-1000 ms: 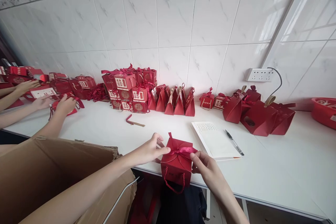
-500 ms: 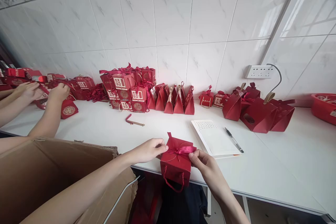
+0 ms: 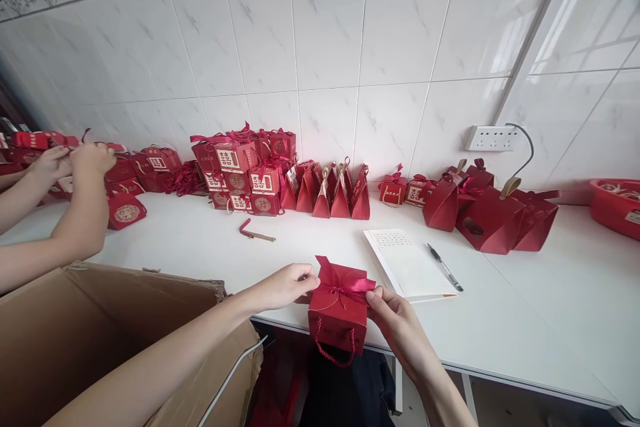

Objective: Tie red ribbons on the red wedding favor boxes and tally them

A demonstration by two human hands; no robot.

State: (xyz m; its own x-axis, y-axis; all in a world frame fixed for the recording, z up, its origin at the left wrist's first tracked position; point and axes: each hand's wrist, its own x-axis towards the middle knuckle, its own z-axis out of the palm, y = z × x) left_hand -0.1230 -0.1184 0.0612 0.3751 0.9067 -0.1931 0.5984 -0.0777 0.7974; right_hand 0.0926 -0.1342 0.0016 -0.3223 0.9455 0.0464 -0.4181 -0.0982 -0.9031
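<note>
A red gift box with a twisted cord handle hanging from its front sits at the table's near edge. Across its top a shiny red ribbon is tied in a bow. My left hand is closed, thumb and fingers pinching the ribbon at the box's left side. On the right, my right hand pinches the ribbon's other side by the box's top corner. One pointed ribbon end stands up at the back of the box.
An open cardboard box stands at my left. Behind lie a notebook, a pen and a loose strip. Stacked gift boxes and red bags line the wall. A co-worker's hands work at far left.
The gift box has tilted a little, showing more of its front with dark print. My hands keep their hold on the ribbon. The co-worker's hands have come closer together and shifted left.
</note>
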